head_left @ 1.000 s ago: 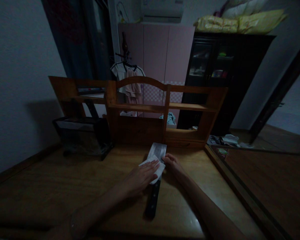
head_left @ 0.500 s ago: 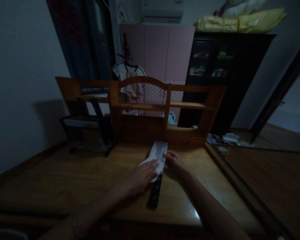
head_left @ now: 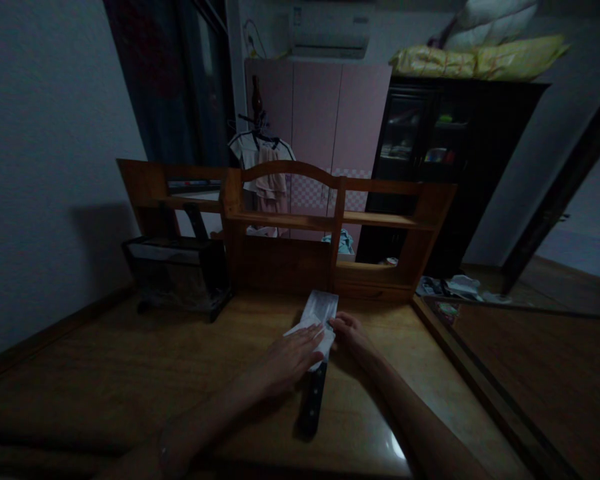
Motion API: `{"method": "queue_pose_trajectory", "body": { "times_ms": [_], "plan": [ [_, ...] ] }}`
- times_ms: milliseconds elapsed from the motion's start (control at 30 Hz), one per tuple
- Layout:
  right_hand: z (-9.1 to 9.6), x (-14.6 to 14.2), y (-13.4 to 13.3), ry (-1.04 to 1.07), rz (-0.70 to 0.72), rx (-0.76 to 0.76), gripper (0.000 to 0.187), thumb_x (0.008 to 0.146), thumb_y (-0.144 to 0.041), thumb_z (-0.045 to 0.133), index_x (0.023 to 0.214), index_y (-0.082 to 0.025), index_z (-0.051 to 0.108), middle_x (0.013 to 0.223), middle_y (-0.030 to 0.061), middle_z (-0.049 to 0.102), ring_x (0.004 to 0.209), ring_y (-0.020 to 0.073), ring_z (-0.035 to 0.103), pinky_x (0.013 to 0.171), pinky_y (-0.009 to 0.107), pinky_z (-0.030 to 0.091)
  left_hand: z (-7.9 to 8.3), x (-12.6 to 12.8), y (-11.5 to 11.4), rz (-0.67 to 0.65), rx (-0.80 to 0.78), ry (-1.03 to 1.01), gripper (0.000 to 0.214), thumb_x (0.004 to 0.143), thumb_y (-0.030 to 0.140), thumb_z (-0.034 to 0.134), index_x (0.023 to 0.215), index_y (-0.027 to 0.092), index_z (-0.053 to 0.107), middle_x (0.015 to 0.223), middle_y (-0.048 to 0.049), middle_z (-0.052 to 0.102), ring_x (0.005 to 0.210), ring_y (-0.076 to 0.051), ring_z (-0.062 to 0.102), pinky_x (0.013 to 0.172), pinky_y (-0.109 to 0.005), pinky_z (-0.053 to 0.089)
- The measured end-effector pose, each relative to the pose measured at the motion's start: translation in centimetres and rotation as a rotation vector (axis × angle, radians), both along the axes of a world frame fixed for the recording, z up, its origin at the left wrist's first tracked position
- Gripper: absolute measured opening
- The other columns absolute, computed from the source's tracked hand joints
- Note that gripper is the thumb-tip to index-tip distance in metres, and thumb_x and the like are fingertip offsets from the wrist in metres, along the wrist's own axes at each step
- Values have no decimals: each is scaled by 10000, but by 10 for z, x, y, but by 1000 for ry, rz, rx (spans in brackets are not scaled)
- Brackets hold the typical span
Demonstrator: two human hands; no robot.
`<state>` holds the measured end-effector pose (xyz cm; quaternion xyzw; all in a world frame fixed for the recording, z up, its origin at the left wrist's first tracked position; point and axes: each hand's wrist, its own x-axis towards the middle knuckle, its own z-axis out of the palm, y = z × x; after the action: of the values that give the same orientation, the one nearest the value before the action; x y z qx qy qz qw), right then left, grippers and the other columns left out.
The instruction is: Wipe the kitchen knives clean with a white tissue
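Hardly anything has shifted over the last second: both hands and the knife keep their places, and only the whole scene sits a little lower in the view. The cleaver point(head_left: 321, 307) lies flat on the wooden desk point(head_left: 130, 373), its broad blade pointing away toward the wooden shelf unit point(head_left: 330, 227) and its black handle point(head_left: 313, 400) pointing back at the person. The left hand point(head_left: 293, 357) is spread open, palm down, pressing a white tissue point(head_left: 326, 345) onto the near half of the blade without closing round anything. The right hand point(head_left: 350, 333) rests at the blade's right edge with its fingers curled and touching the steel and the tissue's corner; the dim light hides whether they pinch it. A dark box point(head_left: 175, 270) stands well apart at the back left of the desk, beside the shelf unit.
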<state>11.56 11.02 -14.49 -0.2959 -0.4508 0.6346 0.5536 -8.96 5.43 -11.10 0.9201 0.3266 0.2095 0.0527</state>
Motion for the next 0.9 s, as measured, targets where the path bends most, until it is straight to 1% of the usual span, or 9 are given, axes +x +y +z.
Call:
{"method": "queue_pose_trajectory", "body": {
  "times_ms": [67, 167, 300, 400, 533, 667, 767, 833, 900],
  "plan": [
    [-2, 1, 4, -3, -14, 1, 221, 693, -318, 775, 782, -180, 626, 684, 2, 621, 566, 124, 551, 536, 231, 431, 3, 5, 10, -17, 23, -13, 496, 979, 360, 340, 1453, 216, 326, 1493, -68, 339, 1389, -201, 278, 1141, -412, 277],
    [-5, 2, 10, 1, -53, -3, 236, 654, -304, 805, 759, -182, 632, 722, 10, 640, 639, 140, 577, 594, 235, 447, 9, 9, 25, -92, 55, -10, 499, 980, 337, 340, 1465, 227, 294, 1508, -58, 310, 1401, -193, 245, 1149, -412, 254],
    [-5, 1, 13, 16, -76, -29, 221, 669, -320, 796, 769, -196, 644, 747, 10, 646, 658, 145, 578, 608, 239, 445, 10, 3, 41, -179, 59, 3, 527, 981, 318, 341, 1487, 238, 218, 1530, -42, 260, 1417, -182, 192, 1158, -409, 226],
    [-3, -1, 13, 24, -65, -59, 211, 692, -346, 780, 769, -203, 645, 730, 16, 640, 631, 150, 572, 580, 247, 435, 9, -4, 46, -203, 36, 25, 532, 979, 339, 347, 1486, 235, 224, 1533, -33, 255, 1418, -179, 188, 1163, -401, 215],
    [-2, -3, 14, 45, -64, -90, 224, 686, -366, 784, 765, -209, 646, 747, 27, 642, 637, 167, 576, 589, 269, 437, 8, -11, 50, -149, 14, 34, 527, 979, 349, 346, 1481, 227, 239, 1527, -41, 271, 1412, -186, 212, 1159, -411, 228],
    [-2, -4, 16, 68, -61, -112, 211, 708, -368, 769, 768, -203, 650, 743, 36, 644, 645, 171, 577, 609, 280, 440, 1, -14, 55, -28, 18, -33, 533, 979, 374, 338, 1483, 232, 235, 1531, -34, 257, 1414, -188, 202, 1162, -400, 236],
    [-1, -4, 15, 93, -55, -146, 201, 737, -374, 744, 800, -204, 657, 782, 54, 663, 675, 192, 598, 631, 303, 455, -1, -16, 56, 55, 24, -76, 560, 975, 404, 329, 1492, 227, 205, 1542, -39, 222, 1417, -195, 193, 1166, -396, 229],
    [-1, -4, 15, 103, -62, -163, 202, 751, -374, 730, 838, -205, 664, 820, 66, 677, 701, 205, 613, 651, 316, 466, 1, -16, 54, 45, 47, -83, 573, 976, 427, 299, 1497, 217, 187, 1545, -47, 209, 1419, -207, 185, 1165, -411, 223],
    [-1, -3, 16, 92, -74, -151, 206, 756, -365, 728, 858, -195, 671, 838, 72, 685, 726, 209, 624, 674, 315, 474, 5, -15, 49, -38, 82, -70, 586, 977, 457, 247, 1497, 193, 190, 1542, -63, 218, 1419, -222, 183, 1162, -430, 217]
  ]
}}
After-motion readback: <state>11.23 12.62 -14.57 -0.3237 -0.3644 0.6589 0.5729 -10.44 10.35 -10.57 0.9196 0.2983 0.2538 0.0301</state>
